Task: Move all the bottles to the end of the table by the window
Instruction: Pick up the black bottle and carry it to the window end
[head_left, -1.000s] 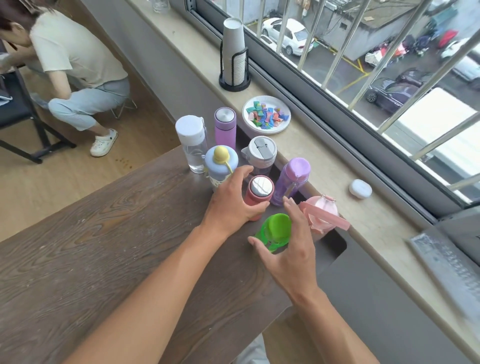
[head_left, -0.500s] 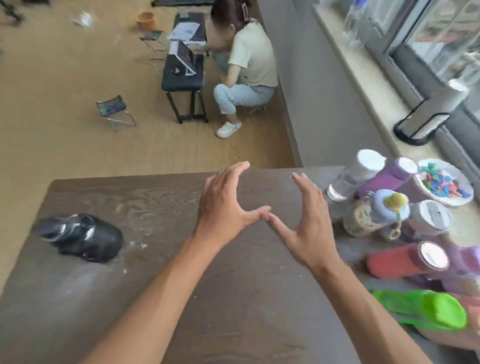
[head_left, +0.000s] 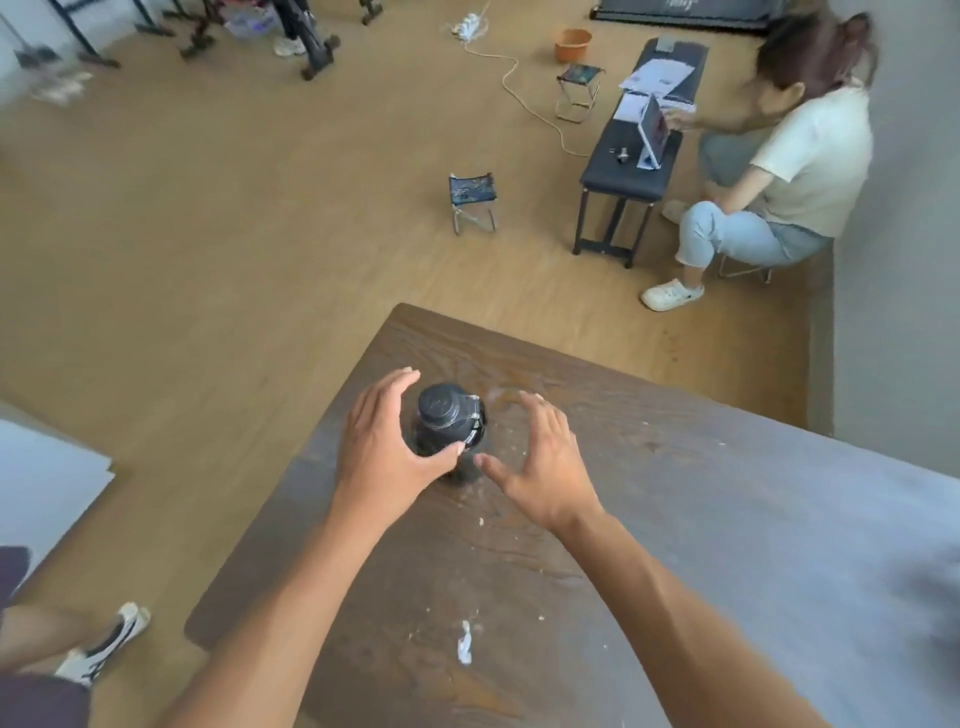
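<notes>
A black bottle (head_left: 449, 421) stands upright on the dark wooden table (head_left: 597, 545), close to its far left corner. My left hand (head_left: 387, 447) wraps around the bottle from the left, fingers curled past its cap and thumb pressed on its near side. My right hand (head_left: 540, 460) hovers just right of the bottle with fingers spread, not touching it. The coloured bottles and the window are out of view.
The table's left edge and far corner lie right beside the bottle. A white paper scrap (head_left: 464, 642) and crumbs lie on the tabletop. On the floor beyond are a folding stool (head_left: 471, 200), a low black bench (head_left: 631, 161) and a seated person (head_left: 779, 171).
My view has swung left, away from the window end and the grouped bottles. Both hands moved across the table to the black bottle, and my left hand closed around it.
</notes>
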